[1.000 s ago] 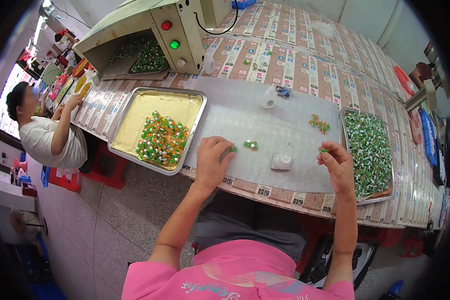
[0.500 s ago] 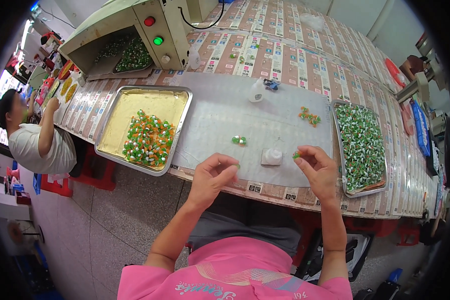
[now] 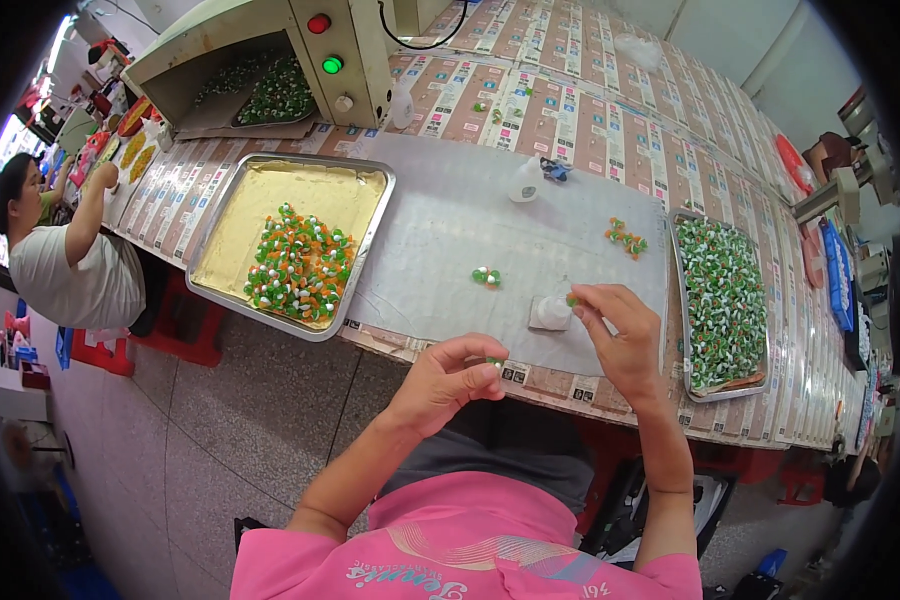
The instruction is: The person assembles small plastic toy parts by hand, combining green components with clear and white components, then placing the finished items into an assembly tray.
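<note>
My left hand (image 3: 448, 385), near the table's front edge, pinches a small green-and-white piece (image 3: 494, 361) between thumb and forefinger. In the fingertips of my right hand (image 3: 625, 335) is a small green piece (image 3: 572, 299), held just beside and above a small white lump on a square pad (image 3: 548, 315). Fingers partly hide both pieces, so their exact kind is unclear. A little cluster of green, white and orange pieces (image 3: 486, 277) lies on the whitish sheet (image 3: 420, 230) beyond my hands. Farther right on that sheet is an orange-and-green group (image 3: 626, 238).
Left stands a metal tray (image 3: 385, 205) with piled green, white and orange pieces (image 3: 300, 262). On the right, another tray (image 3: 678, 290) holds many green-and-white pieces (image 3: 722, 300). A white bottle (image 3: 524, 182) stands behind. A beige machine (image 3: 355, 65) fills the back left; a person (image 3: 75, 260) sits at far left.
My right hand has moved left with its green piece, toward the white lump. My left hand has shifted slightly right and nearer to me. The whole view has tilted a little.
</note>
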A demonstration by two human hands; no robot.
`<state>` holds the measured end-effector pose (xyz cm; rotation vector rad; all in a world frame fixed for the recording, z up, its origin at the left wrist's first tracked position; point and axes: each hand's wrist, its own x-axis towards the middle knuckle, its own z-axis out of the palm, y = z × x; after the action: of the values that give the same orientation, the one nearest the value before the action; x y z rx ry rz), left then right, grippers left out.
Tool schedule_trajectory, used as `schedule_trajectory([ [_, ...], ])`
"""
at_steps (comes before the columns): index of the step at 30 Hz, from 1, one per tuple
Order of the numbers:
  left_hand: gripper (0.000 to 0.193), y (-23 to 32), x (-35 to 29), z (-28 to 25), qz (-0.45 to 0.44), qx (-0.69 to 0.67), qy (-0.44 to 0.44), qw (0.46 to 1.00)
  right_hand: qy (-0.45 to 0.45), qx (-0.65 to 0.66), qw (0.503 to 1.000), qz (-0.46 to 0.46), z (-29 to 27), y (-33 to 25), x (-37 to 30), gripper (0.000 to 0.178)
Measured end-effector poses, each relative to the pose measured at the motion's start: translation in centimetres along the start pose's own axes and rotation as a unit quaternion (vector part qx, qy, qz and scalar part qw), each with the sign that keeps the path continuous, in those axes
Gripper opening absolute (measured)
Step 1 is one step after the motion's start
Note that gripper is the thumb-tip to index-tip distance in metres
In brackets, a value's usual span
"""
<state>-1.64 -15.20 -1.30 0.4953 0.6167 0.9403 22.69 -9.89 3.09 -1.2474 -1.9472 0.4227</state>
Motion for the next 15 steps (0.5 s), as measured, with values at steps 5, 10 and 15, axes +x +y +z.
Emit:
schedule_trajectory([
  [5,0.026,-0.4,-0.2,-0.1,-0.026,-0.029,-0.006,0.999,-0.015,-0.041,0.998,-0.044,0.1,0.0,0.2,0.024],
  [10,0.022,-1.0,-0.1,-0.1,-0.027,-0.039,-0.016,0.999,-0.008,-0.033,0.998,-0.05,-0.1,-0.6,-0.1,0.024],
  [15,0.022,-1.3,0.7,1.1,-0.011,-0.038,0.001,0.999,0.018,0.016,1.0,-0.014,-0.7,-1.7,-0.9,0.023],
])
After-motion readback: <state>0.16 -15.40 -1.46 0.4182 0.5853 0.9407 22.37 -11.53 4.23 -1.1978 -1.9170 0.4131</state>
